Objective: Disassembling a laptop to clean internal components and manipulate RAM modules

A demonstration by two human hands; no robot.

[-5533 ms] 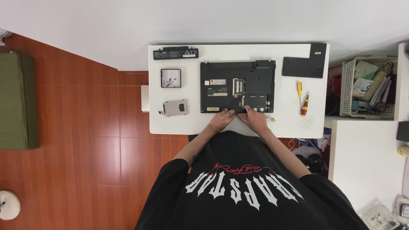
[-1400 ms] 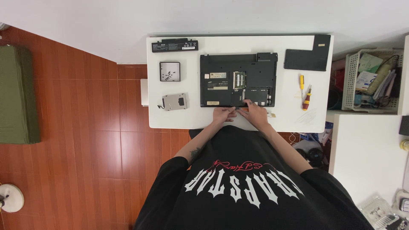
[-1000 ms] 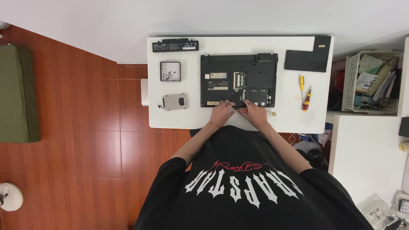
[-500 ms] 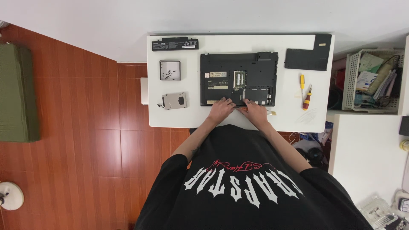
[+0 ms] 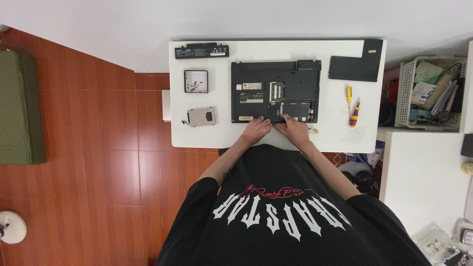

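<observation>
1. Your left hand (image 5: pixel 256 130) rests at the near edge of the upturned black laptop (image 5: pixel 276 91), fingers bent down onto its underside; from this height you cannot tell whether they pinch anything
2. Your right hand (image 5: pixel 294 130) lies just beside the left, at the same near edge, fingertips on the laptop's base; a small dark part sits between the two hands, and whether either hand grips it cannot be told
3. The laptop lies flat, bottom side up, in the middle of the white table (image 5: pixel 217 138), with its compartments open and a green memory board (image 5: pixel 276 91) exposed near the centre
4. A long black battery pack (image 5: pixel 201 50) lies at the far left edge of the table
5. A square grey tray (image 5: pixel 195 81) sits left of the laptop, and a silver drive in its bracket (image 5: pixel 201 116) lies nearer to you, below that tray
6. A black cover panel (image 5: pixel 355 63) lies at the far right corner
7. Two yellow-and-red screwdrivers (image 5: pixel 352 105) lie side by side to the right of the laptop, well apart from your right hand
8. A grey basket (image 5: pixel 403 93) of papers and cables stands beyond the table's right end
</observation>
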